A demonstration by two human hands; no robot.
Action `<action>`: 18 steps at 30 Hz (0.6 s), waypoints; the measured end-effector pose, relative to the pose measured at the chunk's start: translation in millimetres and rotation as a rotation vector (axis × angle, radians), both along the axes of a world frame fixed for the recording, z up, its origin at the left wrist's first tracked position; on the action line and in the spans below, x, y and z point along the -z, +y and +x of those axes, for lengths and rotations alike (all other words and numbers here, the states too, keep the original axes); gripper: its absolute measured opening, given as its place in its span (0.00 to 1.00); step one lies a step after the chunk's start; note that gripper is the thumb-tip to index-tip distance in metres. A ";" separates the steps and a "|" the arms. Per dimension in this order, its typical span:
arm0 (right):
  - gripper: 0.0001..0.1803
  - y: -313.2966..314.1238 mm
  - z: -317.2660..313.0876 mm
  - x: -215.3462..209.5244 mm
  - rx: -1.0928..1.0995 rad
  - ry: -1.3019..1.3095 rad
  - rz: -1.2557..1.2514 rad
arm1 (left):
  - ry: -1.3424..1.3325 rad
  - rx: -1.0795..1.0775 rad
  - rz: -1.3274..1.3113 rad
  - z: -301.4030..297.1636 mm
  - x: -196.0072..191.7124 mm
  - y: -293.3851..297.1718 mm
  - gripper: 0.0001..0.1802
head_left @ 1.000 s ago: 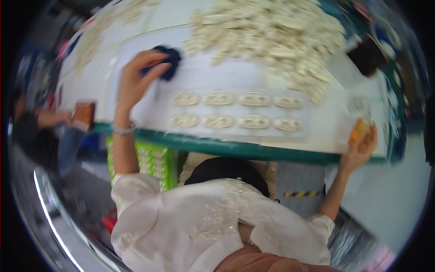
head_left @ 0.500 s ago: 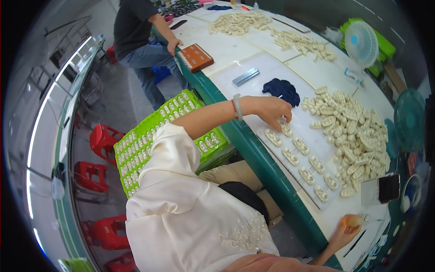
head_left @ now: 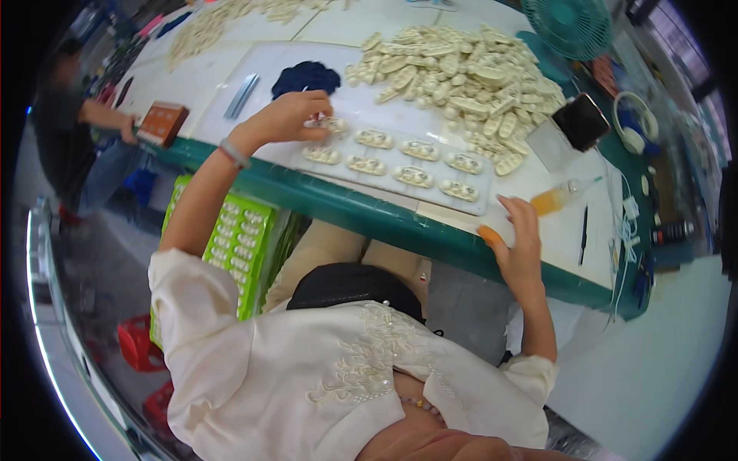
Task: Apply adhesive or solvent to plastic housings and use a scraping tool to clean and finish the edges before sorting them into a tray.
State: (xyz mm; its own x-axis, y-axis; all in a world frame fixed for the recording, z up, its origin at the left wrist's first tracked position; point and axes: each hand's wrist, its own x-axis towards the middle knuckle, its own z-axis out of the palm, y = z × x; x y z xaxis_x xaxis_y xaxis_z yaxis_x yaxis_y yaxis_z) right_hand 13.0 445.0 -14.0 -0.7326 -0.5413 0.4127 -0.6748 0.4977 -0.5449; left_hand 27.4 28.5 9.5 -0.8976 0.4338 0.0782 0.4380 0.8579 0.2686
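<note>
My left hand (head_left: 288,119) pinches a cream oval piece (head_left: 332,126) at the far left corner of a white tray (head_left: 478,202). Its fingertips partly cover that piece. On the tray, several similar pieces with small bead-like bumps, such as this cream piece (head_left: 419,150), lie in two rows. Off the tray's right end, my right hand (head_left: 523,244) is raised with fingers apart and nothing in it; its thumb wears an orange cover. Beyond its fingertips a small bottle of amber liquid (head_left: 552,200) with a thin nozzle lies on the table.
A heap of cream pieces (head_left: 461,84) lies behind the tray. Around it are a navy cloth (head_left: 306,78), a blue-grey bar (head_left: 242,96), a phone (head_left: 582,123), a pen (head_left: 584,234) and a green fan (head_left: 569,23). A brown box (head_left: 163,123) stands near another person; a green crate (head_left: 257,288) sits below.
My right hand has let go of the bottle, which now lies on the table, and its fingers have spread. My left hand stays at the same corner piece. The view has turned.
</note>
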 end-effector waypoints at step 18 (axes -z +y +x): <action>0.17 -33.4 -56.5 -10.3 -0.171 -0.234 0.488 | 0.405 -1.100 1.392 322.8 31.1 -109.5 0.16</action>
